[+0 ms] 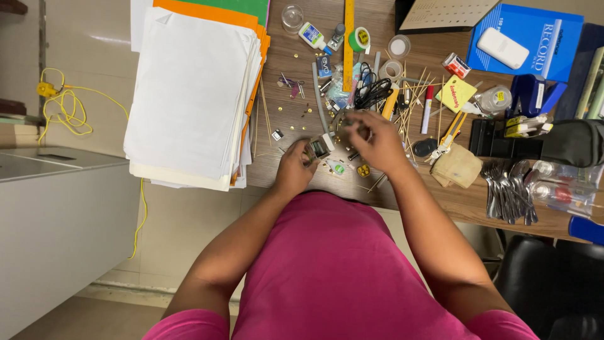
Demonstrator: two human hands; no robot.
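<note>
My left hand [294, 167] grips a small grey box-shaped stapler-like device [319, 147] at the desk's front edge. My right hand [372, 140] hovers just right of it, fingers pinched together on something too small to make out, above a scatter of small brass pins and clips [343, 165]. Both forearms reach out from my pink top over the wooden desk [453, 201].
A thick stack of white and orange paper [192, 94] hangs over the desk's left end. Beyond my hands lie a yellow ruler [348, 38], glue bottle [311, 36], tape rolls [393, 66], black cables [372, 93], and wooden sticks. Spoons [506, 189], a blue book [535, 41] and a black pouch [576, 141] sit right.
</note>
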